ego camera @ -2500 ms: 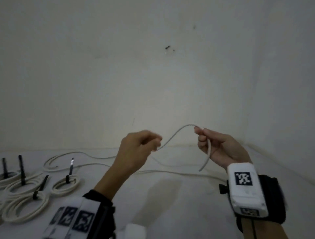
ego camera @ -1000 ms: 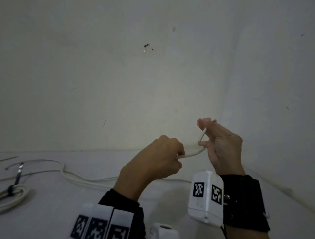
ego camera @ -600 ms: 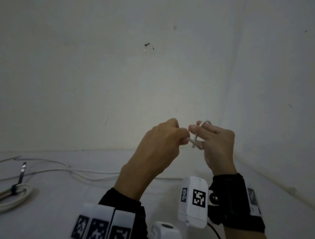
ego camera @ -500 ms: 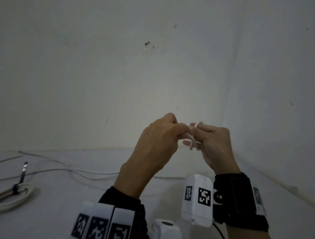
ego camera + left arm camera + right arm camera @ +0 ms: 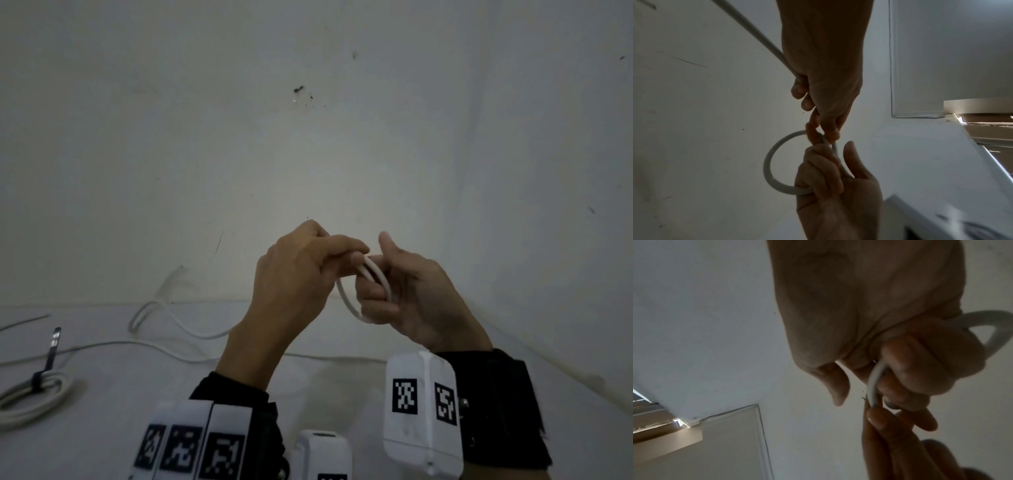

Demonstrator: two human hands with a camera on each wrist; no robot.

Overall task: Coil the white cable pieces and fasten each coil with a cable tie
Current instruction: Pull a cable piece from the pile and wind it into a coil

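Both hands are raised in front of the wall, close together, with a white cable [image 5: 345, 301] between them. My right hand [image 5: 380, 291] grips a small loop of the cable [image 5: 873, 386] in its curled fingers, thumb sticking up. My left hand [image 5: 356, 262] pinches the cable [image 5: 768, 162] at the top of that loop, right against the right hand's fingers [image 5: 818, 170]. The rest of the cable [image 5: 756, 32] trails from the left hand down to the surface [image 5: 164, 320]. No cable tie is in either hand.
A finished coil [image 5: 30, 397] with a black cable tie [image 5: 51, 349] lies at the left edge of the white surface [image 5: 342, 383]. Loose cable runs across the surface behind my forearms. Walls meet in a corner to the right.
The hands have come together from well apart. The cable end, first a single arc, is now wound into a small loop in the right hand. The trailing cable has been drawn in.
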